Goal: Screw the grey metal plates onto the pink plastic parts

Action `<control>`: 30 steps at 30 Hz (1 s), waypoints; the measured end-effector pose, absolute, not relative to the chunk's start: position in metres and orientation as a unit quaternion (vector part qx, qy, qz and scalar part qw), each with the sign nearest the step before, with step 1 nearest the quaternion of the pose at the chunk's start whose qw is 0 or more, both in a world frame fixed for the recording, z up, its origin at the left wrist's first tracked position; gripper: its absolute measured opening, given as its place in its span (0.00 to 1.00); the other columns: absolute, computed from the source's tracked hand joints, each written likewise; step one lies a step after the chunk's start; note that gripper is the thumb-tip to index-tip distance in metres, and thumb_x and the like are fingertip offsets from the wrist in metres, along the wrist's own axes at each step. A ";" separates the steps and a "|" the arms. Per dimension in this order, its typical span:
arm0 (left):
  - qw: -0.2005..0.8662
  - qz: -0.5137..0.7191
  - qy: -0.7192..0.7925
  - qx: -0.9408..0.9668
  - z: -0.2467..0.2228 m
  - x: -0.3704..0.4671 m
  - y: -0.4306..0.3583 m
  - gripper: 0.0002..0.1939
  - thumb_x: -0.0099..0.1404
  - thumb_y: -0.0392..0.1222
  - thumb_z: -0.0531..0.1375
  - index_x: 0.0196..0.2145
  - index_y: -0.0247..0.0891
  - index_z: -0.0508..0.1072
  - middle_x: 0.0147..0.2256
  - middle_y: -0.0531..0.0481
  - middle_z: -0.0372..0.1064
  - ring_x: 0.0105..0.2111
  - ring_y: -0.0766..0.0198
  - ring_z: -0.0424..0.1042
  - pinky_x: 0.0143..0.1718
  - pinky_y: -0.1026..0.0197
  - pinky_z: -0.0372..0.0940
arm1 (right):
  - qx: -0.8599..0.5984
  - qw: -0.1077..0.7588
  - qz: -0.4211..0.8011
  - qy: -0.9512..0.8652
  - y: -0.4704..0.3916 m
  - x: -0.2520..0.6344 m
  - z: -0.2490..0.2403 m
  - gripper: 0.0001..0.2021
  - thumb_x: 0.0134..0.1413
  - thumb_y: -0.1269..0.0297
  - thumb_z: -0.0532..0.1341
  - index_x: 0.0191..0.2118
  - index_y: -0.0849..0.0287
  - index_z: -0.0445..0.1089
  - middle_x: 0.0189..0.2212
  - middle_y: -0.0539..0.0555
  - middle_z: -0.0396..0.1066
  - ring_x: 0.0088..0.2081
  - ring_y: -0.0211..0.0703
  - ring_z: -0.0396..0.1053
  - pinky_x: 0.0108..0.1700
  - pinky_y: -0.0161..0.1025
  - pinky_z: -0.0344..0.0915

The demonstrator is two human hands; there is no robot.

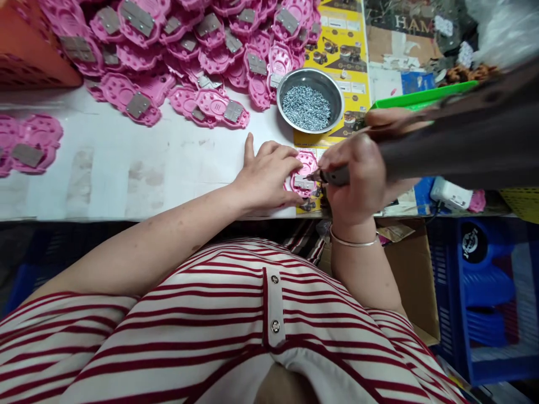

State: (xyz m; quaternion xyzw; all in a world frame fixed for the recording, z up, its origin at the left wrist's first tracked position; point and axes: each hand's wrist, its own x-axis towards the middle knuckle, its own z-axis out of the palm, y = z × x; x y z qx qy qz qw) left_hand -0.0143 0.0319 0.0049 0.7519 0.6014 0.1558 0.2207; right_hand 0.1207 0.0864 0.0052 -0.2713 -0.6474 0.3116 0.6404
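The left hand (269, 174) is holding 1 pink plastic part (309, 161) down near the front edge of the white-covered table (189, 163), its thumb and fingers closing around the part's left side in a narrow grip. The right hand (357, 174) is wrapping its fingers around a dark power tool (455, 134), whose long body is stretching away to the right. The tool's tip is pointing at the grey metal plate (304, 183) on the part; whether it is touching is not showing clearly. Just beyond the part, a steel bowl (337, 102) is holding many small metal pieces (306, 106) and is sitting partly on a yellow printed sheet (356, 87). Farther back, a heap of similar pink parts (219, 56) with grey plates is lying across the table, an orange basket (37, 50) is standing at its left, and 2 more pink parts (42, 134) are lying near the left edge of the view. A green tray (429, 94) is resting beyond the right hand
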 end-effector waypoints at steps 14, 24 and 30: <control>0.170 0.196 0.623 0.738 -0.009 -0.045 -0.007 0.14 0.65 0.54 0.62 0.44 0.49 0.80 0.51 0.50 0.75 0.56 0.50 0.65 0.69 0.31 0.38 | -0.219 0.744 0.238 -0.585 0.060 0.154 0.026 0.10 0.53 0.54 0.62 0.42 0.48 0.70 0.16 0.41 0.54 0.13 0.29 0.46 0.14 0.32 0.54; 0.169 0.163 0.634 0.737 0.014 -0.046 -0.012 0.12 0.68 0.50 0.59 0.41 0.46 0.81 0.52 0.49 0.72 0.57 0.48 0.63 0.70 0.29 0.35 | -0.206 0.762 0.265 -0.554 0.057 0.157 0.025 0.10 0.51 0.59 0.65 0.41 0.51 0.75 0.16 0.42 0.55 0.13 0.30 0.50 0.13 0.33 0.58; 0.161 0.150 0.634 0.741 0.014 -0.047 -0.012 0.12 0.68 0.50 0.59 0.41 0.48 0.81 0.53 0.51 0.72 0.58 0.47 0.63 0.69 0.27 0.36 | -0.212 0.755 0.275 -0.556 0.057 0.157 0.027 0.09 0.49 0.59 0.65 0.39 0.48 0.76 0.15 0.41 0.56 0.13 0.30 0.51 0.14 0.33 0.59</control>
